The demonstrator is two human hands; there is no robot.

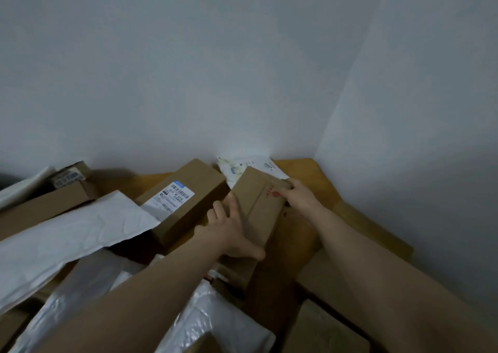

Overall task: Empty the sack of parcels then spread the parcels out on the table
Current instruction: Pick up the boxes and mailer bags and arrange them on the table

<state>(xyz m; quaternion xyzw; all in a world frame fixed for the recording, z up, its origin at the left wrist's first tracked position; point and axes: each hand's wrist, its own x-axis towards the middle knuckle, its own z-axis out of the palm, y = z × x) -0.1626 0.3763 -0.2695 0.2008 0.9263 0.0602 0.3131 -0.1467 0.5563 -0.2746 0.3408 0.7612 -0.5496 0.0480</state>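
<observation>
Brown labelled box (186,199), white envelope (258,164) — crowding the held box (261,204).

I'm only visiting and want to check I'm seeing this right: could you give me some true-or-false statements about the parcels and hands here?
1. The left hand and the right hand both grip one brown box. True.
2. The labelled box lies to the right of it. False: it lies to its left.
3. The table is white metal. False: it looks orange-brown.
4. A crumpled white mailer lies at the left. True.
</observation>
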